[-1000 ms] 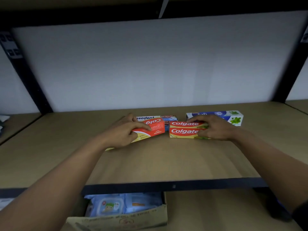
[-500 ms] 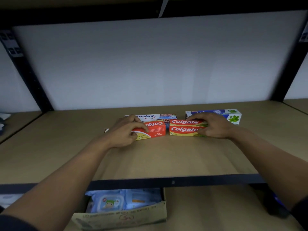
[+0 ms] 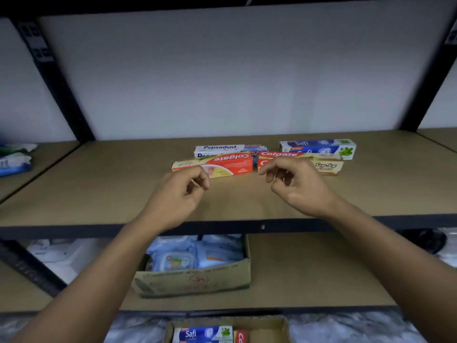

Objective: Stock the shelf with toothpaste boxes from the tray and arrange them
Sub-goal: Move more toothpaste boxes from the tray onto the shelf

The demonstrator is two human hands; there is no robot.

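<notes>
Several toothpaste boxes lie on the wooden shelf (image 3: pixel 99 194). A white Pepsodent box (image 3: pixel 222 148) and a blue Safi box (image 3: pixel 319 147) sit at the back. In front of them lie an upside-down red Colgate box (image 3: pixel 222 164) and a second red Colgate box (image 3: pixel 309 160). My left hand (image 3: pixel 178 194) hovers just in front of the left Colgate box, fingers loosely curled, holding nothing. My right hand (image 3: pixel 296 186) hovers before the right Colgate box, also empty. At the bottom edge a cardboard tray (image 3: pixel 272 328) holds a Safi box (image 3: pixel 202 334) and a red box.
The shelf's dark front rail (image 3: pixel 395 221) runs across the view. Below it a cardboard box (image 3: pixel 197 280) holds blue wipe packs. Dark uprights (image 3: pixel 57 78) frame the bay. Packs lie on the neighbouring shelf at left (image 3: pixel 14 157).
Both hands have let go of the Colgate boxes and pulled back toward me. The left Colgate box now lies flat beside the right one. The view has tilted down.
</notes>
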